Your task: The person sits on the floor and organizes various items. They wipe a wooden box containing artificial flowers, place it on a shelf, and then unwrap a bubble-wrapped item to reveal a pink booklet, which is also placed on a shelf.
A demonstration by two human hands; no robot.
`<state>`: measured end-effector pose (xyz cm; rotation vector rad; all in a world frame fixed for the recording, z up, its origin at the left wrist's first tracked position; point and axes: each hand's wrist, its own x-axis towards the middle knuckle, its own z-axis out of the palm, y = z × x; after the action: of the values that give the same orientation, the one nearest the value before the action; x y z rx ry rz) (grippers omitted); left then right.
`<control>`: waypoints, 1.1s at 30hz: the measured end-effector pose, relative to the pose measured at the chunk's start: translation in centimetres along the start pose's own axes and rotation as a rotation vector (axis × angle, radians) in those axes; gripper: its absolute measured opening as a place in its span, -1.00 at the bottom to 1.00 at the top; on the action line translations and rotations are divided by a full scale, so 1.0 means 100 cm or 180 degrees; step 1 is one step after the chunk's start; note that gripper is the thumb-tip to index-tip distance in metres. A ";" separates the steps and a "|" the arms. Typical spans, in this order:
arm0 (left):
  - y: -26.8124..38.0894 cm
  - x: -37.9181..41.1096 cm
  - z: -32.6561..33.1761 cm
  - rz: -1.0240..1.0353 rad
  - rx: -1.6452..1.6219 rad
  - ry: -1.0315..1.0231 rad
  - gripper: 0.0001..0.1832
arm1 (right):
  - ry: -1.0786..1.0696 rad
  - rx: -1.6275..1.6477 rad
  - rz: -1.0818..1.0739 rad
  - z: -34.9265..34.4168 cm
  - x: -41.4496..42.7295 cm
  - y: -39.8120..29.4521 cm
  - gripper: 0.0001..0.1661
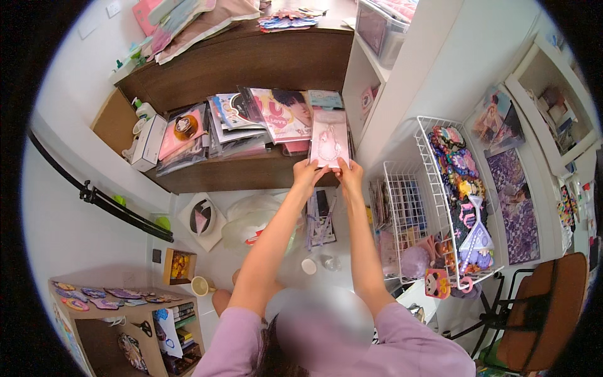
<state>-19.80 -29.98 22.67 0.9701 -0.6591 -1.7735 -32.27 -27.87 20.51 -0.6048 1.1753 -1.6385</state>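
Both arms stretch forward to the right end of a dark wooden shelf [235, 169]. My left hand [307, 173] and my right hand [348, 173] hold the near edge of a flat pink packet [330, 136] with a beaded chain on its front, one hand at each corner. Beyond the packet lies a light teal packet [326, 99]. Left of it is a pink and white printed sleeve [285, 115] with a picture of a person. Further left lie plastic-sleeved prints [235, 113] and a pink packet with a round brown item [186, 127].
A white box [149, 143] and a pump bottle [143, 108] stand at the shelf's left end. White wire baskets [435, 188] with colourful items are on the right. On the floor are a plastic bag [240, 226], a white lid [309, 266] and a mug [201, 285].
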 end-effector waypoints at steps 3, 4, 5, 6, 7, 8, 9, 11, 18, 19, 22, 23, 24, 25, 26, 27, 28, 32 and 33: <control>-0.006 0.011 -0.002 -0.0155 -0.0259 0.0093 -0.77 | 0.0298 0.0146 0.0258 -0.001 0.020 0.017 -0.88; -0.008 0.013 -0.003 -0.0198 -0.0332 0.0060 -0.77 | 0.0477 0.0351 0.0264 -0.001 0.022 0.024 -0.89; -0.010 0.015 -0.004 -0.0238 -0.0408 0.0023 -0.76 | 0.0654 0.0553 0.0264 -0.003 0.023 0.029 -0.89; -0.011 0.015 -0.004 -0.0282 -0.0335 0.0065 -0.73 | 0.0647 0.0650 0.0210 -0.006 0.023 0.036 -0.88; -0.012 0.012 -0.005 -0.0405 -0.0251 -0.0022 -0.73 | 0.0638 0.0746 0.0151 -0.012 0.020 0.041 -0.87; -0.014 0.008 -0.008 -0.0524 -0.0169 -0.0111 -0.72 | 0.0626 0.0842 0.0089 -0.017 0.016 0.047 -0.86; -0.012 0.001 -0.014 -0.0626 -0.0088 -0.0156 -0.71 | 0.0712 0.0932 0.0254 -0.013 0.004 0.050 -0.84; -0.014 -0.015 -0.032 -0.0645 -0.0094 -0.0105 -0.70 | 0.0863 0.1096 0.0578 -0.002 -0.029 0.048 -0.79; -0.060 -0.094 -0.128 -0.0731 -0.0315 -0.0373 -0.67 | -0.0440 -0.0658 0.0248 0.016 -0.145 0.090 -0.70; -0.053 -0.113 -0.142 -0.0828 -0.0384 -0.0225 -0.68 | -0.0461 -0.0773 0.0213 0.008 -0.151 0.095 -0.70; -0.017 -0.150 -0.178 -0.0850 -0.0543 0.0156 -0.70 | -0.0494 -0.1055 0.0063 -0.007 -0.129 0.086 -0.69; -0.009 -0.159 -0.195 -0.0753 -0.0583 0.0301 -0.69 | -0.0448 -0.1126 0.0076 -0.003 -0.126 0.076 -0.69; -0.001 -0.163 -0.204 -0.0666 -0.0615 0.0397 -0.69 | -0.0354 -0.0921 0.0011 -0.001 -0.123 0.072 -0.71; 0.006 -0.167 -0.212 -0.0669 -0.0622 0.0485 -0.68 | -0.0464 -0.1061 0.0018 -0.001 -0.128 0.073 -0.72; 0.011 -0.172 -0.219 -0.0680 -0.0620 0.0565 -0.67 | -0.0561 -0.1198 0.0025 -0.002 -0.134 0.076 -0.72; 0.017 -0.174 -0.225 -0.0667 -0.0630 0.0625 -0.67 | -0.0669 -0.1342 0.0003 0.000 -0.140 0.076 -0.72; 0.017 -0.171 -0.231 -0.0727 -0.0601 0.0602 -0.66 | -0.0736 -0.1218 0.0075 0.001 -0.149 0.083 -0.73; 0.004 -0.141 -0.258 -0.1109 -0.0343 0.0368 -0.65 | -0.0874 -0.1795 -0.0008 -0.008 -0.194 0.110 -0.77; -0.001 -0.129 -0.261 -0.1267 -0.0242 0.0237 -0.64 | -0.0845 -0.2124 -0.0129 -0.006 -0.210 0.109 -0.78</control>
<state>4.90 -18.16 12.68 1.1679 -0.3636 -2.0785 -20.07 -8.93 13.46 -1.2287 1.5095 -1.1267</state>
